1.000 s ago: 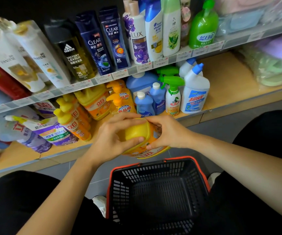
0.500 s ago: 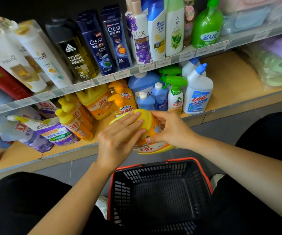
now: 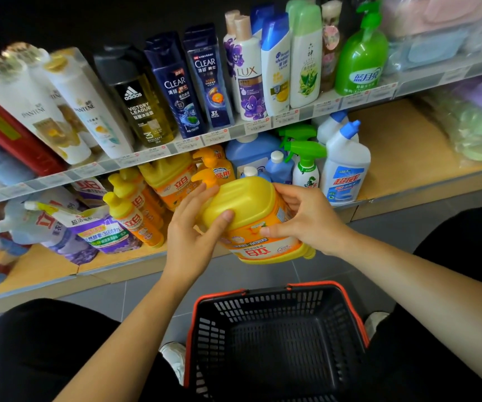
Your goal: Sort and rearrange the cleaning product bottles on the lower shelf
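Note:
A large yellow detergent jug (image 3: 255, 219) with an orange label hangs in front of the lower shelf (image 3: 402, 158), top tilted toward the shelf. My right hand (image 3: 303, 219) grips its right side, fingers and thumb curled round it. My left hand (image 3: 196, 227) touches its left side with nearly straight fingers, thumb on the yellow top. Behind it on the lower shelf stand yellow pump bottles (image 3: 135, 216), another yellow jug (image 3: 170, 181), blue bottles (image 3: 251, 153), a green-trigger spray bottle (image 3: 306, 166) and a white toilet cleaner bottle (image 3: 345, 166).
A black basket with red rim (image 3: 277, 340) sits on the floor between my knees. Refill pouches (image 3: 68, 227) lie at the lower shelf's left. Shampoo bottles (image 3: 175, 85) line the upper shelf. Bare wood shows right of the white bottle; bagged sponges (image 3: 477, 132) sit far right.
The jug has risen and moved toward the shelf. My left hand went from gripping the jug's top to lying against its left side with straighter fingers.

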The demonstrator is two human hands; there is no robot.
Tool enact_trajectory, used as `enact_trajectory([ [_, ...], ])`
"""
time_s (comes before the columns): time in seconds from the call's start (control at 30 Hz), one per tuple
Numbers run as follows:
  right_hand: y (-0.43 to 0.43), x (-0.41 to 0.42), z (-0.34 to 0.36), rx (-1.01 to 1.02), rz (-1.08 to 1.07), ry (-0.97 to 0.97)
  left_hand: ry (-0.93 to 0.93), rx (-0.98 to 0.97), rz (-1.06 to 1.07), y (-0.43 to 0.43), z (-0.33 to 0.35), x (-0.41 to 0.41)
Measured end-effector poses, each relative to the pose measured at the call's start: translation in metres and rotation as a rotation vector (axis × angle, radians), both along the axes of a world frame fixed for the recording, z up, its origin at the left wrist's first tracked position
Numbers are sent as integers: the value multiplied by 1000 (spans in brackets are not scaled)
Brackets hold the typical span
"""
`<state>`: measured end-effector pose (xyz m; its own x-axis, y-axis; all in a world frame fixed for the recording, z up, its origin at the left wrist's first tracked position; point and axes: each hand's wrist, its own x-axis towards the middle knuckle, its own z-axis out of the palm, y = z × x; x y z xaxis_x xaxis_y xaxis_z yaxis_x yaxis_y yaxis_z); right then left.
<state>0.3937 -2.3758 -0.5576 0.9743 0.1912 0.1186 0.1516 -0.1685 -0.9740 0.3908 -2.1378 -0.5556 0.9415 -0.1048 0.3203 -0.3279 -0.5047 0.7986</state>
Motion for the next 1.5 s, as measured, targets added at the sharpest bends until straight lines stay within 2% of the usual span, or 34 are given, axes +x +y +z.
enact_trajectory([
  [0.07,-2,0,3,4,-9,-6,128,-180,-19,0,0,3],
  [0.23,-7,2,6,-5,-6,-5,362,-478,-23,1,4,10],
  [0.33,-8,1,4,-47,27,-5,475,-550,62,1,4,13],
  [0.43,-6,0,3,-107,46,-13,511,-555,126,-2,1,14],
  [0.63,-1,-1,-2,-160,57,-36,466,-548,180,-4,-5,15],
  [0.87,3,2,-4,-202,53,-59,421,-458,116,-10,-4,8],
  [1.03,4,3,-7,-192,69,-64,397,-468,123,-9,-5,7],
  [1.3,4,9,-4,-15,83,-17,224,-508,164,-2,-9,13],
  [1.4,2,10,-1,92,70,27,165,-467,89,2,-11,11],
  [1.5,0,12,0,217,52,57,12,-371,-28,2,-11,8],
])
